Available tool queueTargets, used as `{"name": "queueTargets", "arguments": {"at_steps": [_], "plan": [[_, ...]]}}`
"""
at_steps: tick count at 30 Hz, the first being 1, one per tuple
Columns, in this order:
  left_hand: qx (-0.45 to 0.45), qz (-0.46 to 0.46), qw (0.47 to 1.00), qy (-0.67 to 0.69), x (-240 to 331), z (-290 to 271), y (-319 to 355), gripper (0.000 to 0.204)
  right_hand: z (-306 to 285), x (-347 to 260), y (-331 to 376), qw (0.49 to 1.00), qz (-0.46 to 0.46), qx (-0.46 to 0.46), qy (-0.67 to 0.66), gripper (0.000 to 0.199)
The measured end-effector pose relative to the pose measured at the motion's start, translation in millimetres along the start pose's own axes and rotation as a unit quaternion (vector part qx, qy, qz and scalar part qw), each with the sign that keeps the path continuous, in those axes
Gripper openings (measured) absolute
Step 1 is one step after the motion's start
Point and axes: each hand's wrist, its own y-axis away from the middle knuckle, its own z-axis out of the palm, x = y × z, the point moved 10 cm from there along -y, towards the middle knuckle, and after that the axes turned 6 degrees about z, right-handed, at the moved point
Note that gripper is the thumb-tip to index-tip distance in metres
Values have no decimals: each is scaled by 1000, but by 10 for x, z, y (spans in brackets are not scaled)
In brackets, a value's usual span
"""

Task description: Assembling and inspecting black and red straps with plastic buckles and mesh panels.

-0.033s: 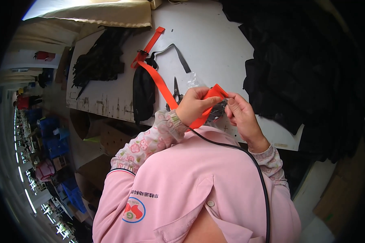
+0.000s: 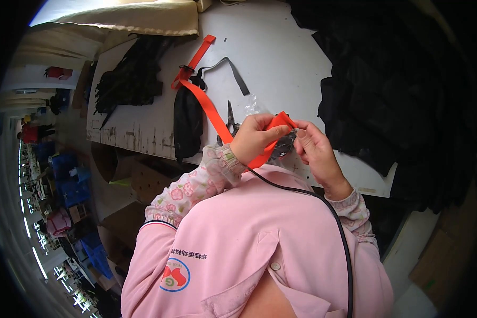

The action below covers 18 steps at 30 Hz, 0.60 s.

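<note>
A long orange webbing strap (image 2: 209, 108) runs from the far side of the white table (image 2: 281, 58) down to my hands. My left hand (image 2: 253, 139) grips its folded near end. My right hand (image 2: 315, 151) pinches the same fold from the right with its fingertips. A small dark part (image 2: 286, 144), perhaps a buckle, sits between my hands under the fold; I cannot make out its shape. The strap's far part passes through a black pouch (image 2: 188, 119) lying on the table.
Small snips (image 2: 230, 122) and a clear plastic bag (image 2: 254, 106) lie just beyond my hands. A dark grey strap (image 2: 236, 71) lies mid-table. Black fabric (image 2: 397, 85) is piled at right, black straps (image 2: 130, 79) at left. A black cable (image 2: 331, 212) crosses my pink jacket.
</note>
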Motion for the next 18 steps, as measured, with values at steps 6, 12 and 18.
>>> {"name": "queueTargets", "arguments": {"at_steps": [6, 12, 18], "plan": [[32, 76, 995, -54, 120, -25, 7, 23, 44, -135, 23, 991, -55, 23, 120, 28], [44, 42, 989, -133, 68, -91, -30, 26, 23, -212, 87, 957, -162, 107, 214, 28], [64, 88, 981, -160, 93, -115, -102, 25, 77, -328, 163, 936, -194, 119, 269, 30]]}}
